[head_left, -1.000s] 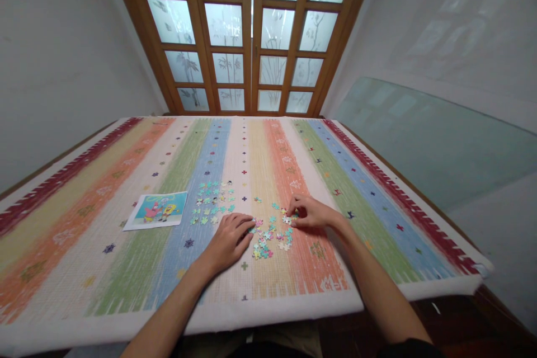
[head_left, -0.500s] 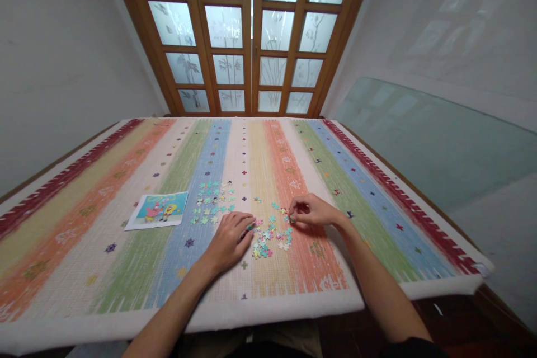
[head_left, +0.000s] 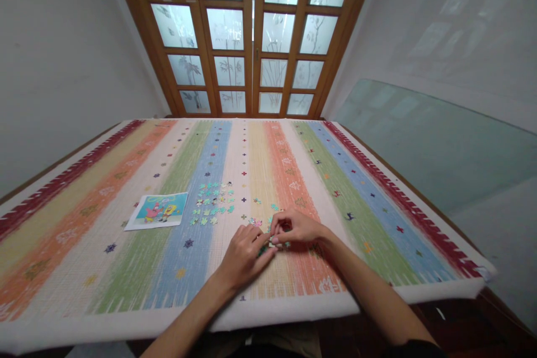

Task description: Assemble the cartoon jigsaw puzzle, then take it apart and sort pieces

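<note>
Both of my hands meet over a loose heap of jigsaw puzzle pieces (head_left: 256, 222) on the striped tablecloth. My left hand (head_left: 245, 251) is closed, thumb and fingers drawn together around a puzzle piece that its fingers largely cover. Against its fingertips, my right hand (head_left: 298, 227) pinches a small pale puzzle piece (head_left: 272, 244) between thumb and fingers. The hands hide most of the heap. Left of them lie rows of spaced-out puzzle pieces (head_left: 215, 210), mostly teal. Further left is a picture card (head_left: 157, 211) with a pink and a yellow cartoon figure.
The striped tablecloth (head_left: 138, 268) covers a wide table whose front edge is close to my body. Wooden doors with frosted panes (head_left: 229, 71) stand beyond the far edge. A glass sheet (head_left: 436, 140) leans on the right wall.
My right hand has moved left and nearer to me, up against my left hand. The left hand has shifted slightly right and nearer. More of the heap is now covered.
</note>
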Motion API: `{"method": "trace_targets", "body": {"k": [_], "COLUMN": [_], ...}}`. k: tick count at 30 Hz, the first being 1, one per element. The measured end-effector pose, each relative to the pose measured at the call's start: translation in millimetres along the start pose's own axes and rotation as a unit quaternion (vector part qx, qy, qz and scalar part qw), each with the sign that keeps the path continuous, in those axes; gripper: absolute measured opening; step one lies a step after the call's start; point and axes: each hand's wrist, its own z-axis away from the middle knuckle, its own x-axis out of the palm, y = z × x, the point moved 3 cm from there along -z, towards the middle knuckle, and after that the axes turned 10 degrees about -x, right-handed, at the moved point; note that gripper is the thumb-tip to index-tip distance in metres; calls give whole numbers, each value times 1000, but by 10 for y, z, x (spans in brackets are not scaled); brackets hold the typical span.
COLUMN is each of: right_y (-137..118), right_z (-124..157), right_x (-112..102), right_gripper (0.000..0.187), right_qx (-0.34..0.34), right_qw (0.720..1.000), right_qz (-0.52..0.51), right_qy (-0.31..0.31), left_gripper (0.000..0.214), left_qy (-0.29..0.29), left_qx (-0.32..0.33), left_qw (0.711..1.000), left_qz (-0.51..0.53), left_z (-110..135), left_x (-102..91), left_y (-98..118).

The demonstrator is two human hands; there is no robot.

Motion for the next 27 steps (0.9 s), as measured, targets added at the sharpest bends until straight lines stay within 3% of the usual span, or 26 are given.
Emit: {"method": "trace_targets", "body": {"k": [4, 10, 14, 20, 27], "right_y": [-14, -26, -42, 3, 26], "right_z": [-10, 12, 21, 16, 32], "right_x": [-33, -149, -177, -212, -251], "right_gripper": [35, 36, 35, 38, 30], "right_qx": [-12, -13, -9, -7, -9], "right_qw": [999, 995, 993, 992, 988], "right_qz": [10, 28, 37, 29, 83], "right_qy": [34, 99, 114, 120, 128], "left_gripper": [17, 19, 20, 22, 22], "left_qy": [20, 74, 78, 72, 72], "left_qx": [-18, -98, -116, -120, -92], "left_qw": [999, 990, 983, 979, 984], "left_qz": [-17, -73, -120, -147, -133], "left_z": [-2, 85, 164, 231, 281], "left_x": [-127, -410, -528, -506, -497], "left_y": [-169, -655, -875, -973, -918]}}
